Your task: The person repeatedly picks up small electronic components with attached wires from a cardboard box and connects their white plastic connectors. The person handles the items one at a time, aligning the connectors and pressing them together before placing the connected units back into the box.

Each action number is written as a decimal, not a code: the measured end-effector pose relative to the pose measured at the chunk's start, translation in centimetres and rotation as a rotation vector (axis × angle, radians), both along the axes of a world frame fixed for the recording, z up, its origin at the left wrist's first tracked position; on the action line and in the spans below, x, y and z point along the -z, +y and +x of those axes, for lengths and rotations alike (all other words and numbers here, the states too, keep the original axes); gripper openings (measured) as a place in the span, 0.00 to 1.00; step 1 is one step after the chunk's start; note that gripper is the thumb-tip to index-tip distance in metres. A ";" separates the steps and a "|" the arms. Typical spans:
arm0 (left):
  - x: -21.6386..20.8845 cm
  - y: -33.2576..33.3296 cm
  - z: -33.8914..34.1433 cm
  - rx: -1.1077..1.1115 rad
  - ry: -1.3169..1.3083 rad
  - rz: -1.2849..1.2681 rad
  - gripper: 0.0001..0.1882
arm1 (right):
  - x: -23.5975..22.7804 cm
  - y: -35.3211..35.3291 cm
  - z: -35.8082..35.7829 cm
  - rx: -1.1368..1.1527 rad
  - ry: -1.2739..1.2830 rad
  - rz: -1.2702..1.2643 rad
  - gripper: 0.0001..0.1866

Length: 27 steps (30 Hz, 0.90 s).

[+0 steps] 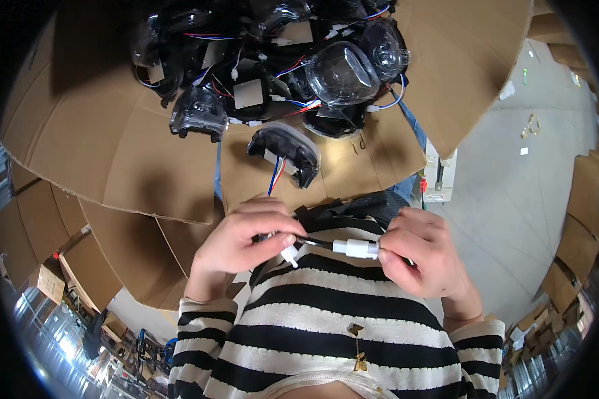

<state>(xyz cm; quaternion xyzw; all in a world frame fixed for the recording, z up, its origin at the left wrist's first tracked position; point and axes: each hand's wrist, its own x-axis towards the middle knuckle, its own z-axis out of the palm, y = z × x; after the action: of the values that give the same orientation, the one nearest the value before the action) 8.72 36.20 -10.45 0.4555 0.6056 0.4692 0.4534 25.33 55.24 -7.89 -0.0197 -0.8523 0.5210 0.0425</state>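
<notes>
My left hand (249,236) pinches a black cable (316,243) between thumb and forefinger. A small white plug (290,256) sticks out below its fingertips. The cable runs to a white connector (354,249), whose far end is gripped by the thumb and fingers of my right hand (422,256). Beyond my left hand, a headlight-like lamp unit (286,151) with a black housing and clear cover lies on cardboard. Its blue, white and red wires (277,174) run down to my left hand and disappear behind it.
Many similar clear-covered lamps (343,73) with coloured wires and white plugs are heaped at the far side. They lie on large cardboard flaps (113,153). Grey floor (492,213) with small scraps shows at the right. Cardboard boxes (83,266) stand at the lower left.
</notes>
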 end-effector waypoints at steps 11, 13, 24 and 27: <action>-12.4 -22.4 -3.0 -1.659 0.508 0.859 0.09 | 1.4 0.0 0.2 -0.001 -0.002 -0.145 0.02; -12.5 -27.9 -5.4 -1.900 1.034 0.553 0.10 | 1.5 -0.2 0.0 -0.033 0.008 -0.168 0.02; 10.7 -31.9 -6.3 -1.568 0.852 -0.525 0.12 | 1.5 -0.6 0.1 -0.056 -0.039 -0.116 0.02; 5.3 -20.3 -3.8 -1.657 0.971 -0.087 0.10 | 1.9 -0.8 -0.1 -0.042 -0.054 -0.107 0.02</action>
<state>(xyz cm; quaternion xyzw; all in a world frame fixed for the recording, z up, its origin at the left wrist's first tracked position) 4.88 15.93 -15.77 0.0104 0.8738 0.3781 -0.3057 25.27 54.43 -9.79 -0.0181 -0.8241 0.5661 0.0074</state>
